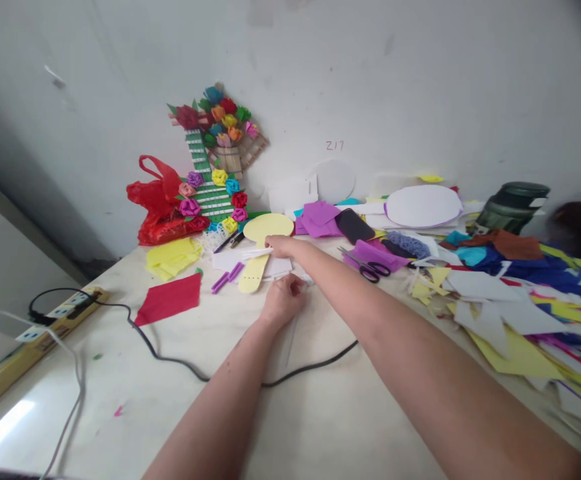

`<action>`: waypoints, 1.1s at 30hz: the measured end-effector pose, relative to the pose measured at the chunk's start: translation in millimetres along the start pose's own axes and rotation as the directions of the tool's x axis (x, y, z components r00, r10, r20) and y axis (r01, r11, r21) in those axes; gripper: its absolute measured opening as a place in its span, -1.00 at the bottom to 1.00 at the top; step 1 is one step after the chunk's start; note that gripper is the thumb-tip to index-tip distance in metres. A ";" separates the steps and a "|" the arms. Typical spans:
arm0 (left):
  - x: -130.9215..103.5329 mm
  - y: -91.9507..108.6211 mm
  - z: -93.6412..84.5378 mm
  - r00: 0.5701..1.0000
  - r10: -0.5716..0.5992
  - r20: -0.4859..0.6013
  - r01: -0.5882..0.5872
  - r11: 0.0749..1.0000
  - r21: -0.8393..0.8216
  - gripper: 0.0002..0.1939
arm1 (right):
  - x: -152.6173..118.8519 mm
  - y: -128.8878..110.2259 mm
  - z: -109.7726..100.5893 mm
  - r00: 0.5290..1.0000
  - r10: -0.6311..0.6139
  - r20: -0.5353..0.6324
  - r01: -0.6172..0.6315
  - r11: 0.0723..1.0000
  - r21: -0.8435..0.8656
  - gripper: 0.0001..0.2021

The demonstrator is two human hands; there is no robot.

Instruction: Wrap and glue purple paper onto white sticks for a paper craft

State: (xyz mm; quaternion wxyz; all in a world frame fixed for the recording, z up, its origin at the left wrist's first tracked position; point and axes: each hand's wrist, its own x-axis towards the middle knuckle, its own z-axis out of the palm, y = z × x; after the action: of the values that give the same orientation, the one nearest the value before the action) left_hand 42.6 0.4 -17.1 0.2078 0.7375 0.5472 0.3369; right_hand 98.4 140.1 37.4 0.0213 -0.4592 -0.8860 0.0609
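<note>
My right hand (281,246) reaches across to a yellow paper cutout with a round top (269,228) and a narrow tail. Its fingers are closed at the end of thin white strips (254,253) lying over the cutout. Just in front, my left hand (284,300) is curled closed; what sits inside its fingers is hidden. A thin pale stick (291,337) shows on the table below that hand, and I cannot tell whether it is held. White paper (279,266) lies under and beside the cutout. Two purple sticks (227,278) rest to its left.
Black-handled scissors (370,268) and a dark phone (355,226) lie right of my hands. Paper scraps (500,313) heap at far right. A black cord (180,363) crosses the table from a power strip (55,320). Paper-flower crafts (220,153) lean on the wall.
</note>
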 end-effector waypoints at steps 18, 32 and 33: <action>-5.6 9.1 3.2 1.000 0.026 0.006 -0.027 0.977 0.213 -0.77 | -42.2 -14.3 -21.3 0.974 0.158 0.164 -0.109 0.955 -0.276 -0.27; -2.1 -0.7 1.0 0.999 0.014 -0.031 -0.005 0.961 0.277 -0.71 | -28.9 -18.9 1.1 0.993 0.112 0.041 -0.104 0.979 -0.174 -0.43; -1.5 -1.3 0.3 0.999 0.017 -0.034 -0.007 0.960 0.280 -0.72 | -25.9 -19.7 2.8 0.993 0.116 0.033 -0.109 0.981 -0.163 -0.44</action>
State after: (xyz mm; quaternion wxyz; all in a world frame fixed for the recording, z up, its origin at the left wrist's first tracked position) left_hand 41.8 -0.7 -18.6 0.0895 0.7565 0.5886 0.2706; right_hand 97.1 107.5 37.6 -0.0381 -0.5075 -0.8608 0.0001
